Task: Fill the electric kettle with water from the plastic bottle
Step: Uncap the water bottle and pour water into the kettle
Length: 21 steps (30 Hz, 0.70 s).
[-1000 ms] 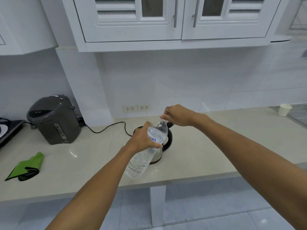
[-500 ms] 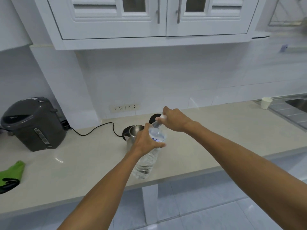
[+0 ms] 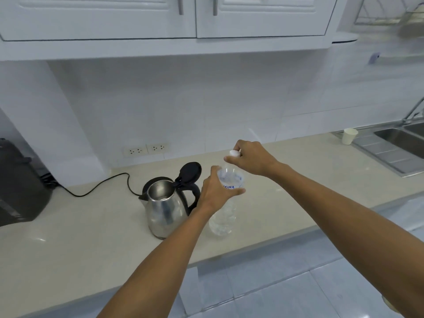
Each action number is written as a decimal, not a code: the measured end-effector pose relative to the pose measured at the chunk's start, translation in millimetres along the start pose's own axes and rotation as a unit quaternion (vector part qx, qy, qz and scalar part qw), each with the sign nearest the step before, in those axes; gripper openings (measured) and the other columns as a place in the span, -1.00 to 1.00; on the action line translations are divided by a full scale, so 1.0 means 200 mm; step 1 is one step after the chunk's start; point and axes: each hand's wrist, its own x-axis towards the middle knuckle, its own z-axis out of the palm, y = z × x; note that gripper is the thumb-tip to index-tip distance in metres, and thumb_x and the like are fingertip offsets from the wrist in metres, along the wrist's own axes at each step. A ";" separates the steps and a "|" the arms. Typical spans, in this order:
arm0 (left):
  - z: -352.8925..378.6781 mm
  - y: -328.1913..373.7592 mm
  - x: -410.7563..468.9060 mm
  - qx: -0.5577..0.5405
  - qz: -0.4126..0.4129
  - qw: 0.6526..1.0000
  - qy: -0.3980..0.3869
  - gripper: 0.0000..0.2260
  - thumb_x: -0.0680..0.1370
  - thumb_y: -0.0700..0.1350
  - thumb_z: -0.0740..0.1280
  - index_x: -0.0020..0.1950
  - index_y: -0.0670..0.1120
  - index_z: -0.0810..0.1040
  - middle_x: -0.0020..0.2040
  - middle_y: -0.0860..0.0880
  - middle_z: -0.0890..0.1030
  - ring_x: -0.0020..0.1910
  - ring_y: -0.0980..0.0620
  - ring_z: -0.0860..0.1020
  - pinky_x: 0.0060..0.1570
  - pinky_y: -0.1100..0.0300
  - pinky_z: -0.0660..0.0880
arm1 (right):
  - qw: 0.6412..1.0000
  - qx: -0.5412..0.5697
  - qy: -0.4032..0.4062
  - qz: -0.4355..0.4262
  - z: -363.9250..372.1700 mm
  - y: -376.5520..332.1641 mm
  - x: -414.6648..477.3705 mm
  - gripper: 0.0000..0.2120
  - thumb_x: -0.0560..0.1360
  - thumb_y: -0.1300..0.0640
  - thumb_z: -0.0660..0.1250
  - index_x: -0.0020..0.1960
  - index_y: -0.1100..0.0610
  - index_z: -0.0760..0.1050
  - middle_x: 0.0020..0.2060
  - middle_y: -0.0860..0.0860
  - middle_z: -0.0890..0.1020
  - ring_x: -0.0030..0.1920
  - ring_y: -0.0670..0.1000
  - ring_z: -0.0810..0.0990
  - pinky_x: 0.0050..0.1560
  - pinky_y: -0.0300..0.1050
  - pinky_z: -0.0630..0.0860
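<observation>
A steel electric kettle [image 3: 164, 207] stands on the beige counter [image 3: 68, 244] with its black lid [image 3: 190, 172] flipped up and its mouth uncovered. Just to its right is a clear plastic water bottle [image 3: 223, 216], upright, with my left hand [image 3: 216, 191] wrapped around its upper part by the blue label. My right hand [image 3: 252, 158] is above it, fingers pinched on the white cap [image 3: 234, 153] at the bottle's top. I cannot tell whether the cap is still on the neck.
A black cord [image 3: 98, 188] runs from the kettle left toward a dark grey hot-water pot [image 3: 20, 182]. Wall sockets [image 3: 146, 149] sit behind the kettle. A paper cup [image 3: 350, 136] and a steel sink [image 3: 399, 143] are at the far right. White cabinets [image 3: 195, 17] hang overhead.
The view has swung right and closer. The bottle has moved from in front of the kettle to its right side, and the kettle with its raised lid is now unobstructed. Both hands keep their grips.
</observation>
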 end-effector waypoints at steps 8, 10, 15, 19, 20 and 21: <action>0.24 0.02 0.41 0.004 -0.029 1.000 0.004 -0.16 0.32 0.17 0.67 0.44 0.01 0.29 0.29 -0.04 0.51 0.23 -0.08 0.50 0.03 0.10 0.47 | 1.000 0.013 -0.001 -0.015 -0.05 0.33 0.31 -0.65 0.50 -0.12 0.42 0.05 0.15 0.50 -0.28 -0.07 0.53 -0.20 0.02 0.56 -0.33 -0.18 0.37; 0.28 0.02 0.50 0.005 -0.039 0.999 0.011 -0.17 0.34 0.16 0.66 0.44 0.01 0.28 0.30 -0.03 0.51 0.24 -0.08 0.49 0.03 0.09 0.46 | 1.000 0.018 -0.004 -0.021 -0.05 0.38 0.39 -0.66 0.50 -0.11 0.42 0.06 0.14 0.49 -0.28 -0.08 0.53 -0.23 -0.03 0.55 -0.33 -0.20 0.36; 0.36 -0.03 0.65 0.012 -0.063 0.998 0.023 -0.18 0.37 0.13 0.65 0.47 0.00 0.27 0.34 -0.04 0.50 0.28 -0.07 0.49 0.07 0.11 0.43 | 0.999 0.023 -0.023 -0.027 -0.01 0.51 0.53 -0.66 0.49 -0.12 0.43 0.06 0.11 0.49 -0.29 -0.09 0.52 -0.25 -0.06 0.53 -0.34 -0.22 0.34; 0.40 -0.09 0.67 0.021 -0.087 0.996 0.030 -0.20 0.38 0.14 0.64 0.45 0.02 0.27 0.32 -0.02 0.50 0.26 -0.06 0.50 0.05 0.11 0.45 | 0.998 0.037 -0.049 -0.031 0.06 0.58 0.58 -0.65 0.48 -0.13 0.44 0.06 0.11 0.49 -0.29 -0.06 0.55 -0.20 0.02 0.57 -0.31 -0.19 0.38; 0.40 -0.09 0.67 0.022 -0.088 0.995 0.034 -0.20 0.38 0.14 0.63 0.45 0.02 0.27 0.31 0.00 0.50 0.25 -0.04 0.49 0.05 0.11 0.44 | 0.998 0.040 -0.048 -0.033 0.07 0.58 0.58 -0.65 0.48 -0.13 0.44 0.06 0.11 0.49 -0.27 -0.04 0.56 -0.19 0.02 0.58 -0.29 -0.18 0.39; 0.39 -0.09 0.67 0.023 -0.090 0.995 0.036 -0.21 0.38 0.13 0.63 0.45 0.01 0.27 0.30 0.01 0.50 0.23 -0.02 0.49 0.05 0.12 0.44 | 0.997 0.042 -0.046 -0.035 0.08 0.58 0.59 -0.65 0.47 -0.13 0.44 0.06 0.10 0.49 -0.26 -0.03 0.58 -0.18 0.03 0.59 -0.28 -0.17 0.41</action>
